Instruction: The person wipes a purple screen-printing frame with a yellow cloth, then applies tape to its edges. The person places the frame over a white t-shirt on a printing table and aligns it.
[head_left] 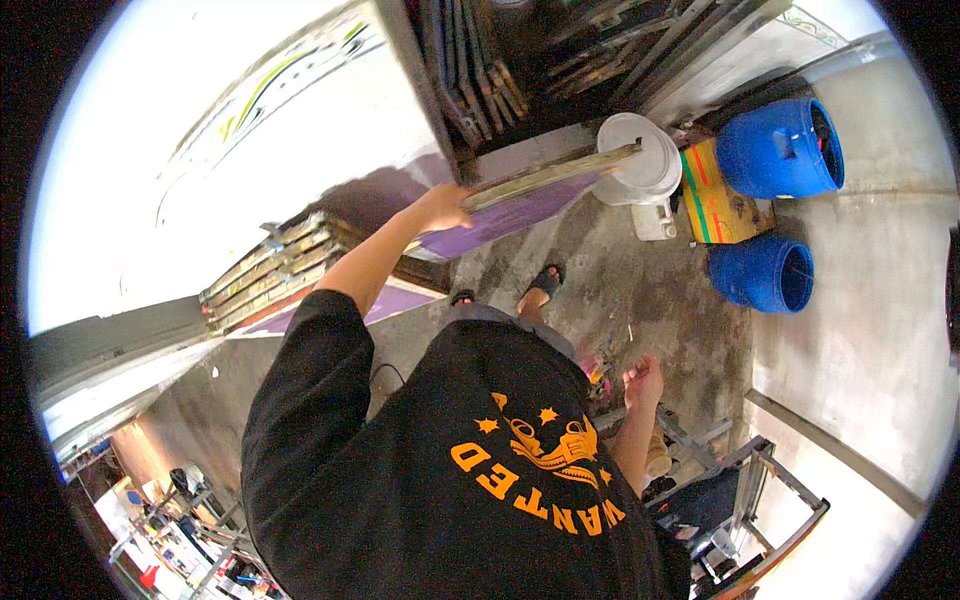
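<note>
My left hand (440,208) grips the wooden edge of a flat frame with a purple panel (505,215), held tilted, its far end at a white lidded bucket (640,160); I cannot tell whether they touch. Several similar frames (275,268) are stacked against the white wall at left, with purple showing underneath. My right hand (642,378) hangs low at the right over the floor, fingers loosely curled and apart, holding nothing.
Dark rack with frames (480,80) at top. Two blue drums (760,150), a yellow box (715,190) and a white jug (655,222) line the right wall. Metal stand (760,500) at lower right. Cluttered bench (180,540) at lower left. Concrete floor (590,280) around my sandalled feet.
</note>
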